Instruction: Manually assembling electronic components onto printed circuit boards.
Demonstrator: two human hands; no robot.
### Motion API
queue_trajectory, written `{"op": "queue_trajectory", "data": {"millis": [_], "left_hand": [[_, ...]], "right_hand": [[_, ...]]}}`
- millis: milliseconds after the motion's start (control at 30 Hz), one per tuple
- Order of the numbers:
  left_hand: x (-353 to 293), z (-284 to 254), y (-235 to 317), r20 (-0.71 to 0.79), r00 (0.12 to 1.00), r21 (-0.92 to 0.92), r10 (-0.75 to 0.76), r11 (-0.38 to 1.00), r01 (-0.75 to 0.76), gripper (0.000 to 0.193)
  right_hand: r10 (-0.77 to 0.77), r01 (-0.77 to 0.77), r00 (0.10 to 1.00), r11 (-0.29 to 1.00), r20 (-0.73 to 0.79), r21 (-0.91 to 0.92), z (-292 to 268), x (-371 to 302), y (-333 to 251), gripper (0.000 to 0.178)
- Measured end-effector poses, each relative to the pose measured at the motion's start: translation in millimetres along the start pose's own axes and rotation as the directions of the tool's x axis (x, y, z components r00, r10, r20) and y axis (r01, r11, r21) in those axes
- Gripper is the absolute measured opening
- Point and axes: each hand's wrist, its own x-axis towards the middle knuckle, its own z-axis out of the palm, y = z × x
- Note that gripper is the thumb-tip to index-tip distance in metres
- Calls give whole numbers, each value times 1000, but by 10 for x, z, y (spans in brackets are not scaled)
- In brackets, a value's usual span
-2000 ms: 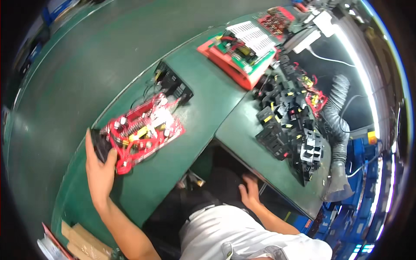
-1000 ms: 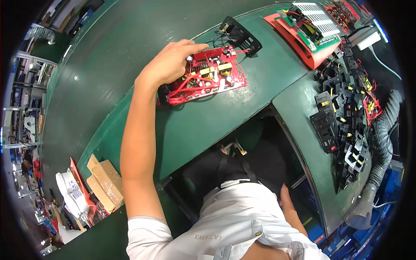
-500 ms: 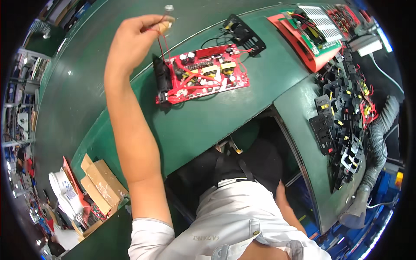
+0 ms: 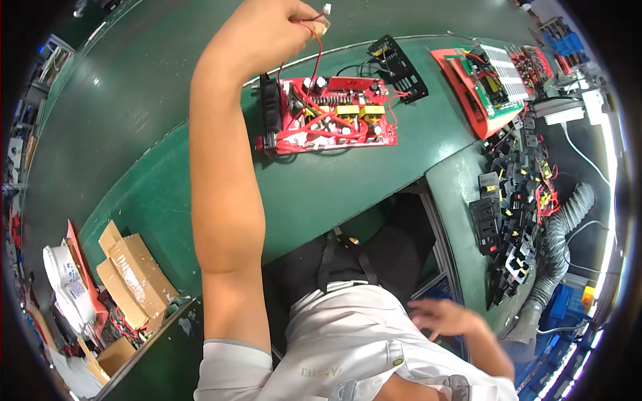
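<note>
My left hand (image 4: 271,35) reaches over the far side of the bench, its fingers pinched on a thin red and black wire lead. The white plug (image 4: 327,9) on the lead sticks out past the fingertips. Below the hand lies a red circuit board (image 4: 334,119) with coils, capacitors and red wires. A black cooling fan (image 4: 269,110) is fixed at its left end. Wires tie the board to a black socket panel (image 4: 399,69) at its far right. Near my waist, slightly blurred, my right hand (image 4: 443,317) has its fingers apart and holds nothing.
Green boards on red sheets (image 4: 478,87) stand at the far right. Many black plastic panels (image 4: 511,200) lie along the right bench, beside a grey flexible duct (image 4: 560,230). Cardboard boxes (image 4: 137,277) and a white spool (image 4: 69,284) are at the left. The bench has a gap at my lap.
My left hand has moved right and farther away with the wire lead. My right hand has come up from beside my leg to my waist. The whole view has shifted a little.
</note>
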Motion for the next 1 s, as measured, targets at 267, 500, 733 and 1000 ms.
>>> {"op": "queue_trajectory", "data": {"millis": [267, 500, 733, 1000], "left_hand": [[181, 251, -357, 34, 998, -43, 59, 997, -58, 26], [59, 63, -303, -28, 999, -110, 27, 994, -30, 39], [-34, 188, -439, 182, 981, -232, 59, 973, -16, 74], [-129, 210, -367, 225, 970, -216, -94, 966, 144, 23]], "right_hand": [[-943, 323, -218, -314, 253, -893, -302, 311, -2553, 33], [-970, -21, 111, -218, 215, -976, -796, 765, -3178, 8], [-773, 599, 632, 533, -56, -598, -1101, 597, -3100, 24], [-890, 879, 453, 456, -50, -143, -1181, 922, -3074, 20]]}}
